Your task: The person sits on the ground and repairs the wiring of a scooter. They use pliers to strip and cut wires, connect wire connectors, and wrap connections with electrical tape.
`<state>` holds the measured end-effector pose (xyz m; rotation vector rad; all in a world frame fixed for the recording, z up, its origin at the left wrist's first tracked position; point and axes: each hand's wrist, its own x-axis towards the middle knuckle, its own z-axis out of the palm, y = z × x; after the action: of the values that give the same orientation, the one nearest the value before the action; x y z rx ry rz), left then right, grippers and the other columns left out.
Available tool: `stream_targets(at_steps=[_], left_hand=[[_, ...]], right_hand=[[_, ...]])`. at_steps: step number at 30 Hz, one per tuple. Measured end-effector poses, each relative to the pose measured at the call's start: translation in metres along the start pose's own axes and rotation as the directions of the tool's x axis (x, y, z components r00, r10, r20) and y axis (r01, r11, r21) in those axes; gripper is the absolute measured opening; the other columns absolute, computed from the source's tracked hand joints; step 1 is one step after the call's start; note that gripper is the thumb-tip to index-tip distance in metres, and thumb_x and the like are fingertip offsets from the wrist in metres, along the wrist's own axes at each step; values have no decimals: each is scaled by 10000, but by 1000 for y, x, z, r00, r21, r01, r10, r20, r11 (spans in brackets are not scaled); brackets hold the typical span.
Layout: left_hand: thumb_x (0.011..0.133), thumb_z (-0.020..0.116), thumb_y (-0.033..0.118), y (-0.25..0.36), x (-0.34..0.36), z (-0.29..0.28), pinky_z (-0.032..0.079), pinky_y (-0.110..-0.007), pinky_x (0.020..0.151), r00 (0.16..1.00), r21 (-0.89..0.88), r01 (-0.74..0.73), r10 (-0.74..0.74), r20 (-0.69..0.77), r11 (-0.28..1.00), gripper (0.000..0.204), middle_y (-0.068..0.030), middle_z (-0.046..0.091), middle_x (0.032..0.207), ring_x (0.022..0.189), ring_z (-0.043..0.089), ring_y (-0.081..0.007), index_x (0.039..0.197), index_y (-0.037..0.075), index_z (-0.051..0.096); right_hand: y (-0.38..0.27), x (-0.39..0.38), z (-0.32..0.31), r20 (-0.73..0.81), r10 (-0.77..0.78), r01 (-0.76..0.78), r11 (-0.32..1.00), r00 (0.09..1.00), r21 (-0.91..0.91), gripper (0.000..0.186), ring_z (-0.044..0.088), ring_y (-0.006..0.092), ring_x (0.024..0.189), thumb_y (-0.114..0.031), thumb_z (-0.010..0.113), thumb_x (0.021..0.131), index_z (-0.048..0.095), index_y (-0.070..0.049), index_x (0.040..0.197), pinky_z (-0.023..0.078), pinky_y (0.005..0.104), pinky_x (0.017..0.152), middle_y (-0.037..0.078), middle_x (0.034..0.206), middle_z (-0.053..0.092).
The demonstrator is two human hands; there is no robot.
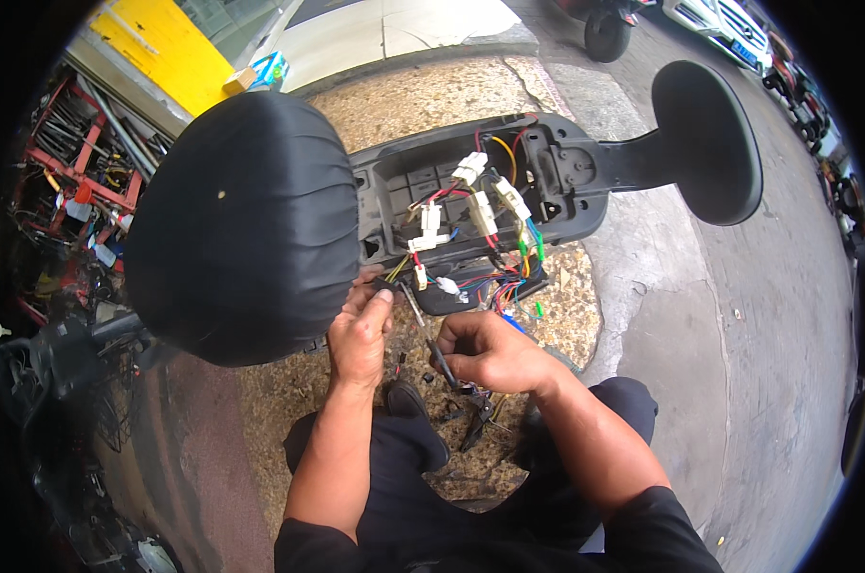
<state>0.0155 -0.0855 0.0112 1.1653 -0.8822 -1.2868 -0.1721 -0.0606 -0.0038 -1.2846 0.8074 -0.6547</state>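
Note:
My left hand is closed, thumb against fingers, on a small black piece beside the black padded seat. To its right, my right hand is closed around a thin rod-like thing, black near my fingers and pale grey toward its far end. I cannot make out whether it is a tool or a cable. The rod's far end reaches close to the black piece. Just beyond my hands, white wire connectors with coloured wires lie over a black plastic tray.
A black backrest juts out at the tray's right end. At left stands a red rack full of tools and parts. Loose wires and black parts lie on the ground between my legs. A white car is at the far right.

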Motion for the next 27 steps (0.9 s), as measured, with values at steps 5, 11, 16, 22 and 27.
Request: stream_targets(at_steps=[5,11,16,22,27], left_hand=[[888,575,-8,0,0,2,344,-175,496,998,27,-54,53,25,998,269,-16,603,845,580,441,-38,1151,44,587],[858,621,-30,-3,0,1,373,-183,516,992,99,-121,117,45,988,299,-24,593,847,615,477,-43,1151,12,582],[846,668,-30,-8,3,0,451,-217,692,988,230,-154,155,14,961,342,-31,609,904,765,540,-70,1178,-33,589],[915,614,42,-9,4,-2,408,-197,582,956,358,-290,283,71,888,225,-40,607,848,668,497,-50,1125,-39,601],[972,534,155,-2,6,1,348,-218,494,993,97,-113,108,56,989,174,-40,594,744,550,445,-65,989,0,611]], right_hand=[[-5,0,4,-73,-45,50,997,996,67,204,583,124,731,-10,641,800,595,15,996,479,295,664,53,775,626],[-8,-4,4,-84,-24,35,991,996,125,399,540,67,718,74,606,843,512,9,1226,434,236,622,3,801,595],[-4,-3,3,-52,1,8,986,999,165,408,535,66,719,74,606,846,527,32,1245,426,233,622,7,804,595],[-1,-1,5,-116,40,-25,991,992,131,360,654,136,880,67,599,867,506,24,1212,499,270,757,87,915,693],[-5,-1,7,-147,24,-5,992,989,130,373,634,118,819,17,578,878,480,8,1237,480,255,694,94,903,698]])
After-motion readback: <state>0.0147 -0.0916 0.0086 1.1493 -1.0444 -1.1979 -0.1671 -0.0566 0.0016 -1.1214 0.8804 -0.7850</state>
